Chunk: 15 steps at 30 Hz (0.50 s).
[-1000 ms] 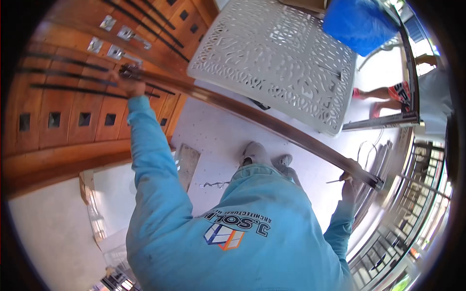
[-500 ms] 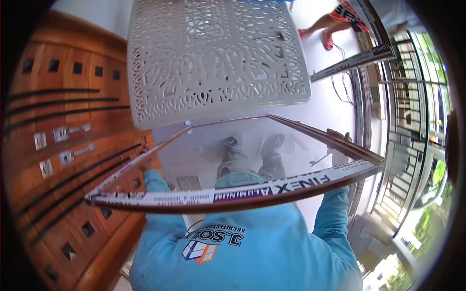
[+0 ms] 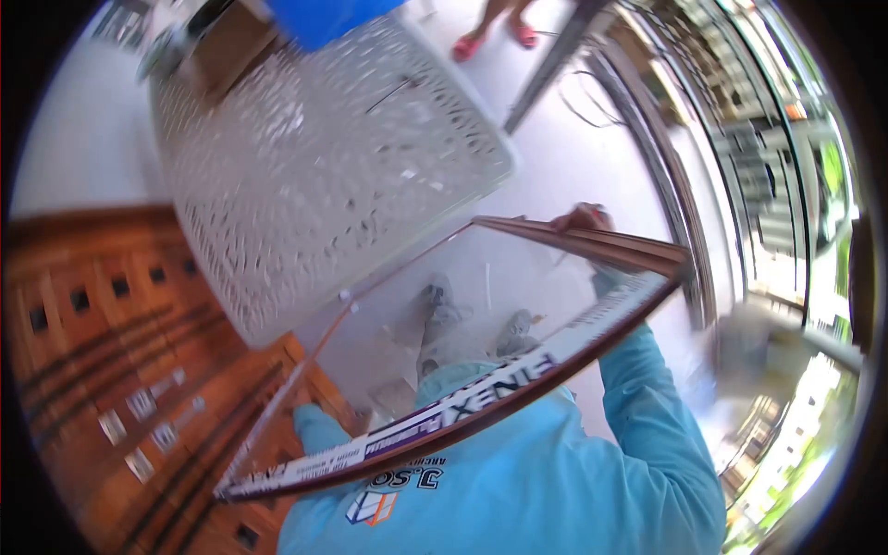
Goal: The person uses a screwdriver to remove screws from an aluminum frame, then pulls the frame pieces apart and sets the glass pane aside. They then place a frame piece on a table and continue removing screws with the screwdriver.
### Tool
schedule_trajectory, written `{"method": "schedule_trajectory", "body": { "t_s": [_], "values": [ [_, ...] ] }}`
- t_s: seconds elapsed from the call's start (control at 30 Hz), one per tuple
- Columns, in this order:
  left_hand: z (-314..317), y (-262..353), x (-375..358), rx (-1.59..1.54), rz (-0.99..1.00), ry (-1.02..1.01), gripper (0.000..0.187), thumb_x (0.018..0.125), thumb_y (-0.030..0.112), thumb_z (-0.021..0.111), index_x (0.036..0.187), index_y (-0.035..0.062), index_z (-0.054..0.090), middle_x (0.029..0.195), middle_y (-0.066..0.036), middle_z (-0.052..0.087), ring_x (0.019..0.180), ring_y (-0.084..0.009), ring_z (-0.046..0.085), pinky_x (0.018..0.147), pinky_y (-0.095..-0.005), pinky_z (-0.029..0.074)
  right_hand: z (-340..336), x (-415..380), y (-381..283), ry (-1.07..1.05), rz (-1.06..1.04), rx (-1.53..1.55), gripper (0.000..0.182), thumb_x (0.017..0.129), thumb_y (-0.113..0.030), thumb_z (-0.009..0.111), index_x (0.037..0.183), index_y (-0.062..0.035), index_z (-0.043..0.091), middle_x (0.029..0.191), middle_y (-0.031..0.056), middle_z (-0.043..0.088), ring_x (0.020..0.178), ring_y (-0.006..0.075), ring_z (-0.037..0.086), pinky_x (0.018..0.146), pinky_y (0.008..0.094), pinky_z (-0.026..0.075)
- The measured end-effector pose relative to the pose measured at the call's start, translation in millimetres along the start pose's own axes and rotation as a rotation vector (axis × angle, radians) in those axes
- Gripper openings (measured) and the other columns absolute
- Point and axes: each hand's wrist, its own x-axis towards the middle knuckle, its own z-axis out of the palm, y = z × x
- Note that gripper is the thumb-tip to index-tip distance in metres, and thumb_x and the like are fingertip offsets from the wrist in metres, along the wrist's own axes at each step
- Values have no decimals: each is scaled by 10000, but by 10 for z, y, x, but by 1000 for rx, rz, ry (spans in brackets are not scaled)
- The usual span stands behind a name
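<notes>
Frame (image 3: 499, 387) up before the shirt (image 3: 518, 467), long labelled side slanting across the body. Right hand (image 3: 585, 219) grips its right side; left hand obscured past its sleeve (image 3: 324, 430), grip unclear. Table's near edge (image 3: 393, 252) beyond.

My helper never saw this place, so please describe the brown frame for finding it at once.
Start at the white openwork table. Just below it in view, the right hand holds the tilted brown frame before a turquoise top. Unlike the straight rails at right, it is closed, four-sided and labelled "FINEX".
</notes>
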Motion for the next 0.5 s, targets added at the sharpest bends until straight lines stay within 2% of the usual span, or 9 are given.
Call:
{"method": "schedule_trajectory", "body": {
  "t_s": [0.07, 0.13, 0.2, 0.3, 0.33, 0.37, 0.47, 0.5],
  "values": [
    [397, -83, 150, 140, -15, 45, 615, 886, 569, 428, 856, -11, 630, 919, -165, 633, 1097, -375, 522, 981, -577, 381, 182, -144, 102, 190, -195, 7, 264, 897, -241, 605, 707, -58, 587, 705, 104, 647, 712, 197, 638, 658, 342, 521],
    [900, -245, 340, 229, -14, 23, 587, 883, 544, 440, 873, -12, 628, 932, -164, 633, 1084, -365, 529, 971, -566, 390, 129, 142, 477, 227, -328, 131, 245, 892, -242, 608, 781, -24, 612, 730, 100, 650, 715, 188, 639, 687, 335, 526],
    [1341, -445, 399, 299, -4, 25, 560, 880, 519, 452, 889, -13, 625, 944, -163, 632, 1070, -356, 535, 962, -555, 399, -41, 579, 831, 147, -437, 277, 257, 888, -243, 611, 854, 10, 638, 756, 97, 653, 719, 179, 639, 716, 327, 530],
    [1832, -679, 280, 381, 26, 30, 520, 875, 481, 470, 914, -15, 621, 963, -161, 632, 1051, -342, 545, 948, -538, 413, -14, -29, -222, 179, -306, 320, 218, 857, -227, 641, 781, -27, 603, 741, 78, 640, 664, 139, 616, 630, 289, 500],
    [1972, -716, 226, 404, 38, 24, 508, 874, 469, 476, 922, -16, 620, 969, -161, 631, 1044, -337, 549, 943, -532, 418, -64, -118, -299, 163, -374, 352, 269, 853, -259, 668, 690, -79, 552, 715, 65, 626, 651, 127, 607, 591, 296, 478],
    [2100, -750, 153, 432, 45, 15, 496, 872, 456, 481, 930, -16, 619, 976, -160, 631, 1038, -332, 552, 938, -527, 423, -250, 17, -93, 216, -404, 356, 261, 883, -275, 627, 725, -71, 584, 697, 46, 605, 646, 122, 594, 601, 290, 479],
    [2524, -872, -86, 504, 55, -36, 460, 868, 419, 499, 955, -18, 615, 994, -159, 631, 1018, -318, 562, 924, -510, 436, -748, -172, -159, 224, -480, 596, 216, 824, -144, 597, 895, 40, 685, 783, 40, 657, 659, 84, 588, 603, 228, 469],
    [2663, -902, -201, 519, 65, -53, 449, 866, 406, 505, 963, -19, 614, 1001, -159, 630, 1011, -313, 565, 919, -504, 441, -942, -428, -337, 304, -517, 534, 214, 819, -149, 606, 886, 39, 683, 780, 37, 655, 650, 70, 576, 600, 223, 459]
  ]
}}
